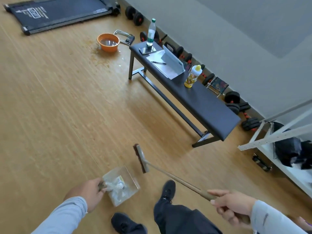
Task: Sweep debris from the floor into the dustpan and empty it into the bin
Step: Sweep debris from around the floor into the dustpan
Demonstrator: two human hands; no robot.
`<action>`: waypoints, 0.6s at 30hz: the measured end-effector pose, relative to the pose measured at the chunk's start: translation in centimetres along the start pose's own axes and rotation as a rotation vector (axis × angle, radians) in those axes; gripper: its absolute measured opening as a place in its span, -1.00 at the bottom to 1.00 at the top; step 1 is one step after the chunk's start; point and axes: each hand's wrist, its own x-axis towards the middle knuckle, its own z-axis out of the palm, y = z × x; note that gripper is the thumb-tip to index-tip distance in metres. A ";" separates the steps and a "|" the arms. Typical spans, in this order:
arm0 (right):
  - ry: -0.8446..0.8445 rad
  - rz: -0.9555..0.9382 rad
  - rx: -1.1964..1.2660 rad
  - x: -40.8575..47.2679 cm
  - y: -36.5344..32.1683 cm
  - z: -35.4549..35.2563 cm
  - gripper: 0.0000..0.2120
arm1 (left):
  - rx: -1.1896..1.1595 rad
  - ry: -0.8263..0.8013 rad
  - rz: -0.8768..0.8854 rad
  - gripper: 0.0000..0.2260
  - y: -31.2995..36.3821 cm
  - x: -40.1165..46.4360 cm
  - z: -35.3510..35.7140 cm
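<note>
My left hand grips the short handle of a clear dustpan, held low over the wooden floor. Crumpled plastic and paper debris lies inside the pan. My right hand grips the wooden handle of a broom. Its head with reddish bristles hovers just right of the dustpan's open edge. More crumbs are scattered on the floor around an orange basin far ahead. No bin is plainly visible.
A dark bench stands ahead on the right, carrying bottles, a phone, papers and a tablet. Dumbbells line the wall. An orange basin with water and a treadmill lie farther off. A white shelf is at right. My shoes stand below.
</note>
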 end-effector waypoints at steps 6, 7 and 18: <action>0.256 -0.144 -0.012 1.0 -4.7 -1.8 -0.56 | -0.084 0.059 -0.022 -0.74 2.0 2.1 -3.7; 0.287 -0.154 0.005 1.5 -6.1 -2.1 -0.64 | -0.094 0.074 -0.026 -0.75 2.4 2.6 -4.2; 0.312 -0.066 0.048 9.6 -27.6 -4.8 -0.79 | -0.207 0.164 -0.156 -0.73 7.9 7.9 -11.2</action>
